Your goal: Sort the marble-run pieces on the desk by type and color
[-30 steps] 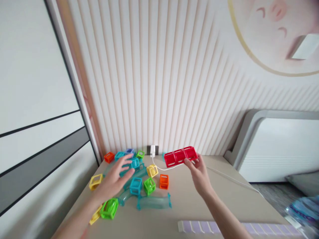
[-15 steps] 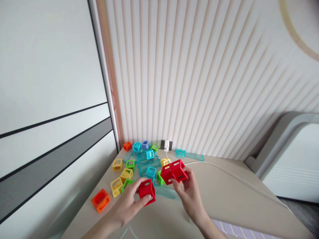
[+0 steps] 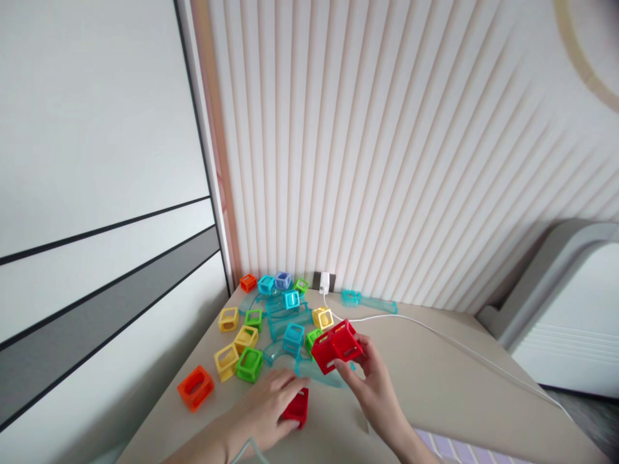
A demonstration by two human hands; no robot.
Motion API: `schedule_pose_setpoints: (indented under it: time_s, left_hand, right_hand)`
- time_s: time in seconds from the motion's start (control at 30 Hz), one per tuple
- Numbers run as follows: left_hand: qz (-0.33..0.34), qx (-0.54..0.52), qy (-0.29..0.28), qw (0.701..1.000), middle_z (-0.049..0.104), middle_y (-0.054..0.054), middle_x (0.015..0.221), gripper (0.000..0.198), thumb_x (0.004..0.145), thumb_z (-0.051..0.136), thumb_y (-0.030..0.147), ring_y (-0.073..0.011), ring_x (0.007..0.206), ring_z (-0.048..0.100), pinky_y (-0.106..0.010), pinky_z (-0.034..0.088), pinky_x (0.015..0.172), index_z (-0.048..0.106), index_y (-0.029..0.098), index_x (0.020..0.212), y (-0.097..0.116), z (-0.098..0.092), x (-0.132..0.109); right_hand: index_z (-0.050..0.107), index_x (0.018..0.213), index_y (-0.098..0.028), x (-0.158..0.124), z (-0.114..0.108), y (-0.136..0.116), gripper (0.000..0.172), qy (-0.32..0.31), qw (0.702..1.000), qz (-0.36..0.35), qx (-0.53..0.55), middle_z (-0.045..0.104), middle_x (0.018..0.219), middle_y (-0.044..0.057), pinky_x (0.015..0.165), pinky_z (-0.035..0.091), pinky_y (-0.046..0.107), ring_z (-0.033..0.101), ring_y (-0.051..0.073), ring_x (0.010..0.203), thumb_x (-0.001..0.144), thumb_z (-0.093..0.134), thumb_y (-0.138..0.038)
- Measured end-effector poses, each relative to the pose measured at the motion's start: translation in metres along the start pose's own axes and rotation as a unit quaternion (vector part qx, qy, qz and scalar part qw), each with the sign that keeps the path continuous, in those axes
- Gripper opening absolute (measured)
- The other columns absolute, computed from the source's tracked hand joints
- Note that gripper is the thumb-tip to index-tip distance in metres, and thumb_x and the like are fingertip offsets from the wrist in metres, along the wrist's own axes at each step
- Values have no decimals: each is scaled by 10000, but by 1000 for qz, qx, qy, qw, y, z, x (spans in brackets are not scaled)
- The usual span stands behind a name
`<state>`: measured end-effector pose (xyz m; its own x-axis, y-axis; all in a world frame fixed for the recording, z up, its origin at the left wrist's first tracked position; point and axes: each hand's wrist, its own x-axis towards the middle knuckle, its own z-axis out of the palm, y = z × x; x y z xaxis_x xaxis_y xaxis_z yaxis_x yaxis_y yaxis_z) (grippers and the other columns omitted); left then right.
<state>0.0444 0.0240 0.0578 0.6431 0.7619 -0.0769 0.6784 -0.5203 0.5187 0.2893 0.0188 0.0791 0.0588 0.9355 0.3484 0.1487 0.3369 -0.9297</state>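
My left hand (image 3: 264,406) is wrapped round a single hollow red block (image 3: 296,408), low over the near part of the table. Part of that block is hidden by the fingers. My right hand (image 3: 371,374) grips a longer red piece (image 3: 337,345) by its right end; it looks like two red blocks joined, held tilted above the table. Just beyond my left hand lie a green block (image 3: 250,365) and a yellow block (image 3: 226,362). Behind the red piece are another green block (image 3: 313,339) and a blue block (image 3: 293,338).
Clear blue track pieces (image 3: 290,322) lie among several coloured blocks on the beige table (image 3: 435,367). An orange block (image 3: 196,388) sits at the left edge. A white cable (image 3: 420,322) runs from a plug (image 3: 325,282) across to the right. A ribbed wall (image 3: 338,161) stands behind.
My left hand has moved down and nearer with the single red block, uncovering the green block behind it. My right hand has lowered slightly, turning the joined red piece a little.
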Motion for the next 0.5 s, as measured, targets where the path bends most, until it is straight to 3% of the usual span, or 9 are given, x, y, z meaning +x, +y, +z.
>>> schedule_pose_setpoints:
  time_s: [0.1,0.2,0.27,0.33,0.43,0.5]
  left_hand:
    - [-9,-16,-10,1000,627,-100,1371,767,742,820,294,-349,1281,569,-508,434,1140,518,310,1447,5,-6,0]
    - [9,-90,59,994,601,-99,1403,677,821,762,382,-327,1278,573,-468,462,1115,504,306,1442,6,-12,-3]
    - [26,-170,116,978,609,-96,1386,531,924,639,424,-281,1219,614,-406,509,1057,507,300,1423,8,-17,-6]
    - [23,-250,148,957,631,-99,1352,508,955,589,468,-253,1136,657,-365,551,980,497,289,1422,10,-23,-6]
    - [2,-324,156,933,667,-108,1302,543,919,640,512,-259,1119,671,-358,564,953,532,255,1386,14,-30,-4]
    - [-6,-320,156,935,691,-109,1258,516,891,683,512,-270,1140,666,-369,550,978,590,239,1318,14,-35,-2]
  right_hand:
    - [605,1126,-226,-5,3,2,360,-11,1000,-11,-19,738,1044,79,829,580,323,714,234,910,855,768,-399]
    - [598,1109,-233,-10,6,-1,322,-34,999,-12,-16,732,1040,62,850,566,311,704,222,923,870,756,-378]
    - [591,1067,-236,-13,9,-7,264,-57,998,-12,-7,728,1008,47,845,559,304,696,213,908,891,735,-371]
    - [581,1010,-237,-15,13,-14,228,-75,997,-16,-4,722,961,33,818,554,294,685,203,869,896,729,-368]
    - [575,968,-233,-17,21,-23,239,-103,994,-23,-13,715,936,25,795,546,289,668,200,849,877,749,-371]
    - [574,958,-232,-17,26,-27,255,-115,993,-25,-19,711,934,20,791,540,285,661,201,853,869,761,-381]
